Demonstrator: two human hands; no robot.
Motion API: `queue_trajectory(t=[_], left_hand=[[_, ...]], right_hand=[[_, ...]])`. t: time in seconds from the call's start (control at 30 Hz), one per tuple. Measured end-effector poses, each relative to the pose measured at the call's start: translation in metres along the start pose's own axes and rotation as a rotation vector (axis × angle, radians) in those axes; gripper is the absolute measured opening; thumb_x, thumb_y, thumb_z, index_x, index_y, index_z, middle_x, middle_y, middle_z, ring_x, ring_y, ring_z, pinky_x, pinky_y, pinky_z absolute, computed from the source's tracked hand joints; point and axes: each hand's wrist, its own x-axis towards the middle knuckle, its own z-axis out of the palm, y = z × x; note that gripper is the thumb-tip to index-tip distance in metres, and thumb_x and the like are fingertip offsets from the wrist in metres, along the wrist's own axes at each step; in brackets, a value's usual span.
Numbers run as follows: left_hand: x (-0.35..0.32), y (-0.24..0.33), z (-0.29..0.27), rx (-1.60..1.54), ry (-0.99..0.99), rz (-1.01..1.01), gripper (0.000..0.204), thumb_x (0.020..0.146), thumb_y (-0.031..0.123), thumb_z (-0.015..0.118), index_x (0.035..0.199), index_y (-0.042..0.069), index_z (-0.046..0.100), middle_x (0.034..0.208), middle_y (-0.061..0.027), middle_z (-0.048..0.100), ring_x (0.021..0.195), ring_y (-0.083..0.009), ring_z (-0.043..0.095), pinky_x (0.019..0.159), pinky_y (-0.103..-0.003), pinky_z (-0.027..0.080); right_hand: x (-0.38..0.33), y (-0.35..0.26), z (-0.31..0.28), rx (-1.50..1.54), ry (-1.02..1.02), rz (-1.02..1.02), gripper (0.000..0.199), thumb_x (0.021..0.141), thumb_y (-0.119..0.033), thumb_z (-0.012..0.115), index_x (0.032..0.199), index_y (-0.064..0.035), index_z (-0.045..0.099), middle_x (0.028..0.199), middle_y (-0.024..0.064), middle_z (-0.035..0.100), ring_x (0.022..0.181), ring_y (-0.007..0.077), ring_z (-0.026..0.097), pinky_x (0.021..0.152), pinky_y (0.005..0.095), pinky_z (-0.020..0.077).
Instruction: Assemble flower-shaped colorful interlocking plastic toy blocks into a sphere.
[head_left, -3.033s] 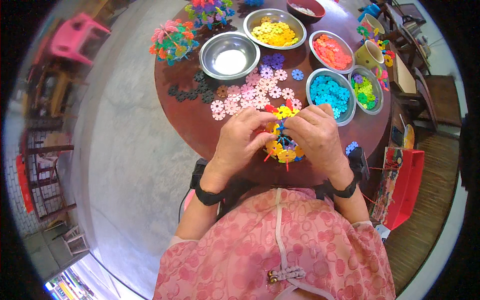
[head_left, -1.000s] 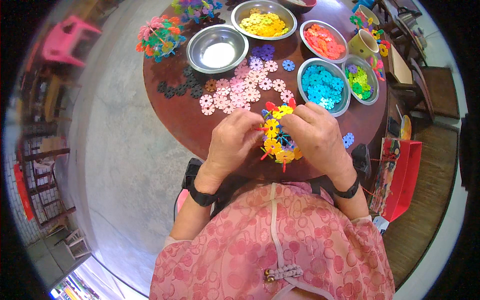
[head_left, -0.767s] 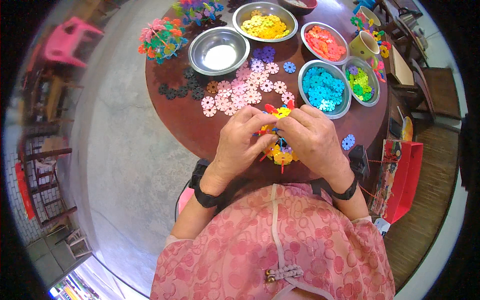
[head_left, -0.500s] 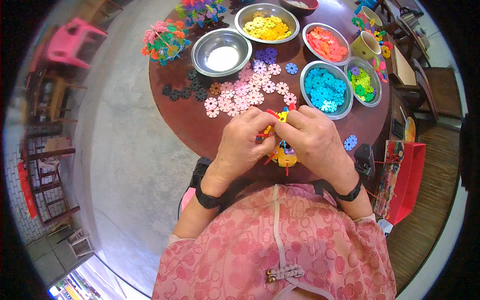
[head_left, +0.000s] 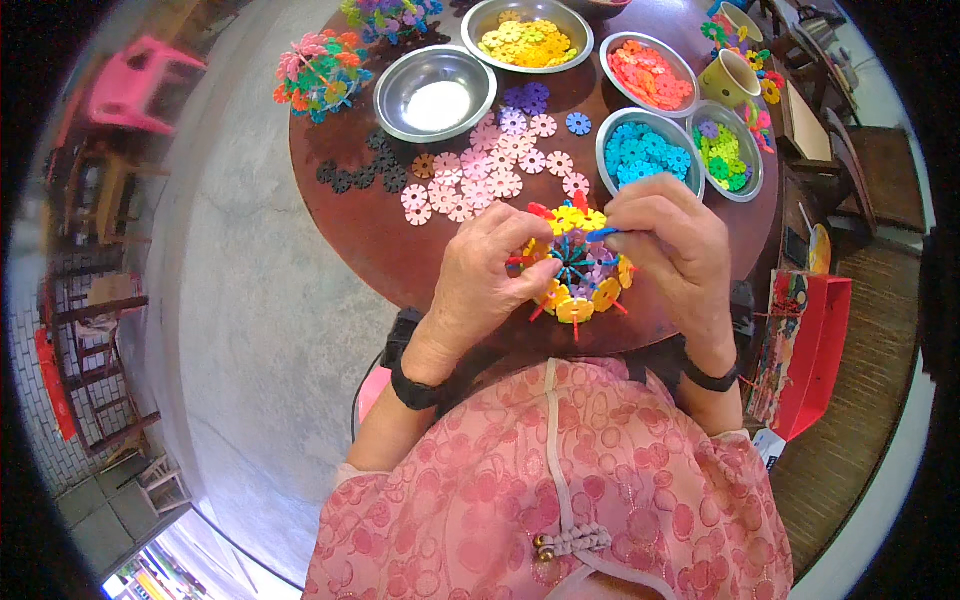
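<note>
A round build of interlocking snowflake discs [head_left: 577, 306] sits in front of me at the table's near side. Its rim is yellow with red discs poking outward, and blue and purple ones show inside. My left hand [head_left: 490, 262] grips its left side between thumb and fingers. On the upper right, my right hand [head_left: 676, 250] pinches a blue snowflake disc [head_left: 602, 235] seen edge-on at the yellow rim. Whether that disc is slotted in cannot be made out. Loose pink discs [head_left: 478, 187] and black discs [head_left: 365, 175] lie beyond my left hand.
Steel bowls hold yellow [head_left: 525, 45], coral [head_left: 648, 75], blue [head_left: 645, 150] and green discs [head_left: 728, 160]. Another steel bowl [head_left: 395, 92] stands at the left. Finished disc balls [head_left: 322, 75] sit at the table's far left edge. A red box [head_left: 815, 350] is at the right.
My right hand has moved right, away from my left, and now shows a blue disc in its pinch. More of the round build is uncovered. The view has shifted slightly.
</note>
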Motion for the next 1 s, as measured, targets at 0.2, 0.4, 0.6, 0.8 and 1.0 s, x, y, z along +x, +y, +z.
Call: queue_trajectory(t=[0.2,0.4,0.6,0.8,1.0], left_hand=[[-0.003,-0.002,-0.004,-0.079,-0.024,-0.018,0.029,0.073,0.01,0.081,0.099,0.004,0.069,0.094,-0.0057,0.067,0.083,-0.0165,0.063,0.076,-0.028,0.051],[-0.008,-0.007,-0.006,-0.104,-0.037,-0.092,0.031,0.074,0.025,0.08,0.1,0.009,0.07,0.096,-0.0052,0.069,0.09,-0.025,0.064,0.084,-0.037,0.046],[-0.011,-0.011,-0.007,-0.161,-0.024,-0.103,0.032,0.075,0.022,0.079,0.102,0.008,0.07,0.092,-0.0064,0.07,0.087,-0.0249,0.066,0.082,-0.036,0.048],[-0.013,-0.014,-0.01,-0.194,-0.1,-0.132,0.028,0.082,0.004,0.074,0.109,0.001,0.068,0.099,-0.0052,0.065,0.089,-0.0137,0.063,0.081,-0.026,0.051],[-0.015,-0.017,-0.003,-0.218,0.001,-0.102,0.027,0.079,0.018,0.076,0.103,0.007,0.071,0.088,-0.0077,0.07,0.081,-0.0229,0.066,0.079,-0.034,0.049]], right_hand=[[-0.007,0.004,0.014,-0.043,-0.07,0.006,0.013,0.076,-0.007,0.073,0.087,-0.0083,0.068,0.08,0.0061,0.065,0.081,0.0252,0.062,0.078,0.0376,0.0419],[-0.011,0.004,0.02,-0.181,-0.08,-0.056,0.013,0.075,-0.008,0.073,0.086,-0.0106,0.067,0.078,0.0041,0.065,0.081,0.0228,0.062,0.081,0.0382,0.04],[-0.013,0.0,0.021,-0.205,-0.103,-0.05,0.012,0.075,-0.007,0.072,0.086,-0.0101,0.066,0.076,0.0049,0.063,0.078,0.0237,0.061,0.076,0.0382,0.0419],[-0.019,0.002,0.025,-0.142,-0.102,-0.006,0.013,0.076,-0.006,0.072,0.086,-0.0086,0.066,0.075,0.0076,0.063,0.073,0.0267,0.06,0.068,0.0393,0.046],[-0.02,0.0,0.027,-0.047,-0.068,0.083,0.013,0.075,-0.006,0.073,0.087,-0.0071,0.067,0.074,0.0091,0.063,0.069,0.028,0.06,0.065,0.0389,0.0478]])
